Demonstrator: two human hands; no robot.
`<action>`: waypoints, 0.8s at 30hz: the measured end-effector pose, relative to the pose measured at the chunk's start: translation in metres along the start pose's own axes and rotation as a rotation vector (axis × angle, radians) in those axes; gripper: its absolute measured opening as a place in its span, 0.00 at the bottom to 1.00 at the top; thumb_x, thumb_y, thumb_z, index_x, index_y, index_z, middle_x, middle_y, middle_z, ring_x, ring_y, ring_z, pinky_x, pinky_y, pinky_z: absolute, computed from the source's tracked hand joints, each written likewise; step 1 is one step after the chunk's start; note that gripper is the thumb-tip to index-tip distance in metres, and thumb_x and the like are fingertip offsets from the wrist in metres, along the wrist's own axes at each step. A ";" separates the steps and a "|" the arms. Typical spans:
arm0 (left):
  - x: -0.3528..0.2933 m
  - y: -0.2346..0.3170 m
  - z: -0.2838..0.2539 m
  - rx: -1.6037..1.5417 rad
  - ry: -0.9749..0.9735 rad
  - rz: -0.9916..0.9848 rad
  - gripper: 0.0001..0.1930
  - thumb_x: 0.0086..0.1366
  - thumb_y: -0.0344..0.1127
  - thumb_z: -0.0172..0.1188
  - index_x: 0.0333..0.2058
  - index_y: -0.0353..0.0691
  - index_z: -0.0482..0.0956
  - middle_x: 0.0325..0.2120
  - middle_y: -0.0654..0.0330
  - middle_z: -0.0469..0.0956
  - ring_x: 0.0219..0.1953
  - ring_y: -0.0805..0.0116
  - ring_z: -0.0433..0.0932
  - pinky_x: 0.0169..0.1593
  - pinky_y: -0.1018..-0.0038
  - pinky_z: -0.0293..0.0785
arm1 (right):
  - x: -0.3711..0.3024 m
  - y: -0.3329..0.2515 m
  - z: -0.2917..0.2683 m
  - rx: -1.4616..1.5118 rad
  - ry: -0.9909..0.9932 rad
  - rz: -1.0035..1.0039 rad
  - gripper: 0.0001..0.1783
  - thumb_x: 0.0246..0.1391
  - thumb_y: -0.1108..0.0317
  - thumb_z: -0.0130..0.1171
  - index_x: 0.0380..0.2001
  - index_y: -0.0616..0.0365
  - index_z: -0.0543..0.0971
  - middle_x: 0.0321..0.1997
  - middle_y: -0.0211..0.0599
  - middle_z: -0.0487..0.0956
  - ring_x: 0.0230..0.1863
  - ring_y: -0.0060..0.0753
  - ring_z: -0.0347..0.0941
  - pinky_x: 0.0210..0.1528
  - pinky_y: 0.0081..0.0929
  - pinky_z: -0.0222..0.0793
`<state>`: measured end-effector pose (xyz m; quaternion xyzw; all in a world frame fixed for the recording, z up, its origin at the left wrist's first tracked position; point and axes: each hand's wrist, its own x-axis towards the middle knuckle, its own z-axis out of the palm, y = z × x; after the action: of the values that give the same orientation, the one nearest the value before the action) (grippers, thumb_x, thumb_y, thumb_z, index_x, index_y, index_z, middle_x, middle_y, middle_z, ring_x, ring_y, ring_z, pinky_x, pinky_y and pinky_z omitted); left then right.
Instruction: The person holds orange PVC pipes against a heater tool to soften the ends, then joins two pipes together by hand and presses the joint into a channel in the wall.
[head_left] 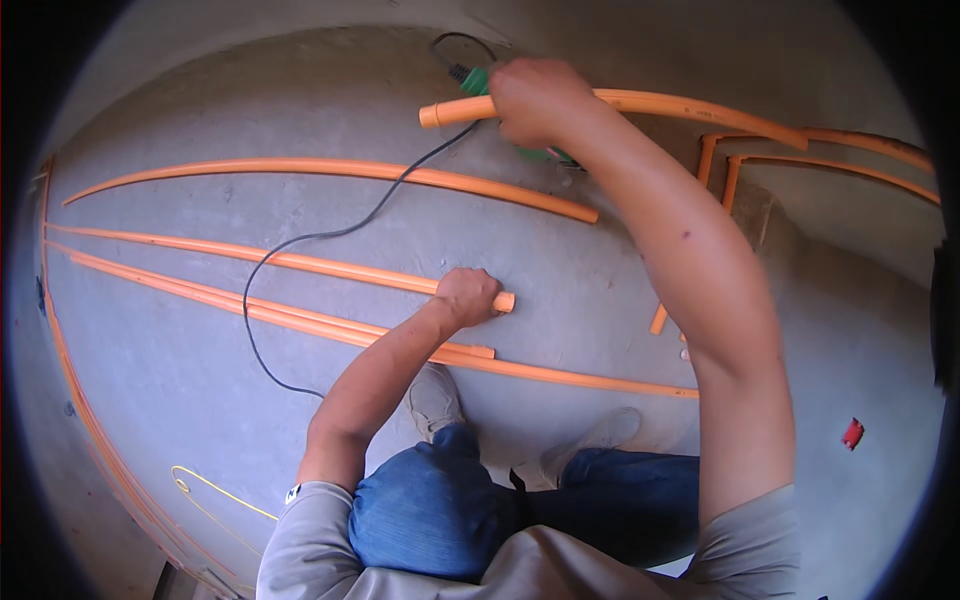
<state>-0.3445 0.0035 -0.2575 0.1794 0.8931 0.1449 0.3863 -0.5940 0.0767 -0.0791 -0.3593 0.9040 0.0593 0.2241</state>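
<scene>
My left hand [468,294] is closed round an orange plastic pipe [350,267], close to its open right end. That pipe runs far off to the left, low over the floor. Farther away, my right hand [540,97] grips a shorter orange pipe [690,106], whose left end pokes out past my fist. Just behind that hand shows part of a green tool [476,81] with a black cord [335,236]; most of it is hidden. Between my hands another long orange pipe [400,175] lies on the concrete floor.
More orange pipes [560,374] lie before my shoes [435,400]. Bent orange pipes [733,180] stand at the far right, by the wall. A small red object [852,434] is on the floor at right. Thin yellow line [225,490] lies at lower left.
</scene>
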 end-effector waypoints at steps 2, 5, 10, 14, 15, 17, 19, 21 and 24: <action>0.000 -0.002 0.004 0.010 -0.001 -0.002 0.17 0.64 0.55 0.66 0.39 0.48 0.88 0.38 0.56 0.87 0.43 0.55 0.87 0.46 0.62 0.83 | 0.017 -0.007 0.004 -0.016 -0.003 -0.011 0.19 0.48 0.71 0.65 0.47 0.57 0.85 0.45 0.42 0.87 0.48 0.47 0.84 0.47 0.42 0.83; 0.000 -0.006 0.008 -0.026 0.024 0.005 0.17 0.63 0.54 0.66 0.37 0.48 0.88 0.35 0.53 0.87 0.40 0.51 0.87 0.44 0.59 0.83 | 0.034 -0.011 0.010 -0.032 -0.010 -0.023 0.17 0.51 0.73 0.64 0.46 0.57 0.85 0.46 0.41 0.87 0.49 0.46 0.84 0.48 0.42 0.83; 0.000 -0.006 0.007 -0.069 0.018 0.006 0.16 0.63 0.52 0.66 0.36 0.46 0.88 0.35 0.53 0.87 0.41 0.52 0.87 0.45 0.60 0.83 | 0.042 -0.012 0.018 -0.012 -0.015 -0.052 0.20 0.52 0.76 0.59 0.50 0.63 0.78 0.44 0.48 0.86 0.47 0.53 0.83 0.47 0.47 0.81; 0.001 -0.006 0.006 -0.048 0.008 0.021 0.16 0.63 0.52 0.66 0.36 0.46 0.88 0.35 0.53 0.87 0.41 0.51 0.87 0.46 0.60 0.83 | 0.034 -0.008 0.026 0.043 0.036 0.016 0.21 0.54 0.76 0.59 0.53 0.62 0.77 0.45 0.47 0.86 0.48 0.52 0.84 0.47 0.46 0.81; 0.001 -0.007 0.004 -0.067 0.009 0.010 0.16 0.63 0.52 0.66 0.37 0.46 0.88 0.35 0.52 0.87 0.41 0.51 0.87 0.46 0.59 0.83 | 0.029 -0.008 0.023 0.067 0.025 0.043 0.20 0.56 0.75 0.58 0.53 0.61 0.78 0.47 0.47 0.86 0.49 0.50 0.84 0.48 0.44 0.82; 0.000 -0.006 0.003 -0.079 0.010 0.002 0.16 0.63 0.52 0.66 0.37 0.46 0.88 0.36 0.52 0.87 0.42 0.51 0.87 0.46 0.59 0.83 | 0.022 -0.004 0.021 0.076 0.031 0.042 0.20 0.57 0.73 0.60 0.54 0.62 0.77 0.47 0.48 0.86 0.49 0.51 0.84 0.49 0.44 0.82; 0.001 -0.005 0.001 -0.062 0.003 0.007 0.17 0.63 0.54 0.66 0.38 0.47 0.88 0.36 0.52 0.87 0.41 0.50 0.87 0.46 0.58 0.83 | 0.010 0.004 0.017 0.085 0.047 0.048 0.21 0.58 0.71 0.61 0.55 0.63 0.76 0.46 0.50 0.86 0.49 0.52 0.84 0.49 0.44 0.81; 0.000 -0.004 0.002 -0.041 0.004 0.006 0.17 0.63 0.55 0.66 0.38 0.48 0.88 0.35 0.52 0.87 0.41 0.50 0.87 0.46 0.58 0.83 | -0.012 0.012 0.015 0.129 0.121 0.026 0.31 0.55 0.56 0.72 0.56 0.62 0.75 0.43 0.51 0.85 0.48 0.56 0.82 0.49 0.48 0.79; 0.000 -0.004 0.000 -0.022 -0.007 0.008 0.18 0.63 0.57 0.66 0.38 0.48 0.88 0.35 0.52 0.87 0.41 0.50 0.86 0.45 0.57 0.83 | -0.034 0.024 0.016 0.133 0.135 0.060 0.33 0.53 0.54 0.74 0.56 0.63 0.75 0.43 0.51 0.85 0.48 0.56 0.82 0.49 0.50 0.78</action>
<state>-0.3448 0.0000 -0.2591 0.1792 0.8893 0.1557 0.3908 -0.5824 0.1199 -0.0789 -0.3198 0.9293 -0.0185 0.1839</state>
